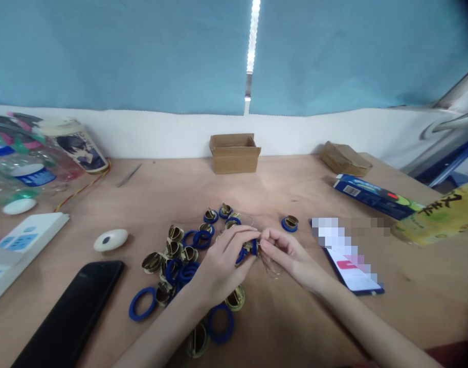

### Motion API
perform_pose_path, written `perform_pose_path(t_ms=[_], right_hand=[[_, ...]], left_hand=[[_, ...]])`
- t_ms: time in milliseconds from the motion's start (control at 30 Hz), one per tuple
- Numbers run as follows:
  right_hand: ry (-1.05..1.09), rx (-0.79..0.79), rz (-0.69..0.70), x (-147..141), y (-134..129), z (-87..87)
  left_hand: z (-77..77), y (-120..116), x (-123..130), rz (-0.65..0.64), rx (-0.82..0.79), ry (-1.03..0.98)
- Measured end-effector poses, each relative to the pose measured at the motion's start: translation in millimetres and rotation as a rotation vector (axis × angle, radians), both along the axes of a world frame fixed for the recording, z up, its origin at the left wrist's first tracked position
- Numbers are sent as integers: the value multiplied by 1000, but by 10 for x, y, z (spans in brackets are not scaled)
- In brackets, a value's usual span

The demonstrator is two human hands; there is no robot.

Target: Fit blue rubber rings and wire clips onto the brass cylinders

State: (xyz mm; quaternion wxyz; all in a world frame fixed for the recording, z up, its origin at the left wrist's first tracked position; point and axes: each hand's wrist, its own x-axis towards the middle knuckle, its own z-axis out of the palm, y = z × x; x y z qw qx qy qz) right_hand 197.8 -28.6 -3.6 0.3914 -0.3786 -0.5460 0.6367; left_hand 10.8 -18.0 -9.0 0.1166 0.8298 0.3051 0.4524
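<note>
Near the middle of the table my left hand [226,263] is closed on a brass-coloured round fitting with a blue ring [253,247], mostly covered by the fingers. My right hand [289,254] pinches a thin wire-like loop [272,272] right beside that fitting, and the fingertips of both hands nearly meet. Around and under my left forearm lie several brass fittings [152,262] and loose blue rings [142,304]. One fitting seated in a blue ring [290,223] lies apart, beyond my right hand. A few more with blue rings [225,210] stand past my left hand.
A small open cardboard box [235,159] stands at the back. To the right are a phone with a lit screen [351,263], a blue box [375,197] and a yellow packet [441,217]. A dark phone [70,314], a white oval object [111,239] and plastic bottles [34,168] are left.
</note>
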Motion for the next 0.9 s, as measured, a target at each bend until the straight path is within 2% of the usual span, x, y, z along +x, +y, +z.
perform_pose_path(t_ms=[167, 300, 500, 633, 800, 900], right_hand=[[-10, 4, -1, 1, -8, 3], [-19, 28, -13, 8, -7, 11], [-122, 175, -155, -4, -2, 117], [-174, 179, -192, -10, -20, 129], [-162, 169, -193, -12, -22, 118], [-147, 178, -188, -21, -21, 133]], left_hand=[[4, -19, 4, -8, 29, 10], [-2, -17, 20, -4, -7, -8], [21, -54, 48, -37, -272, -32], [57, -66, 57, -96, -455, -62], [101, -60, 72, -193, -552, -161], [116, -63, 83, -208, -589, -207]])
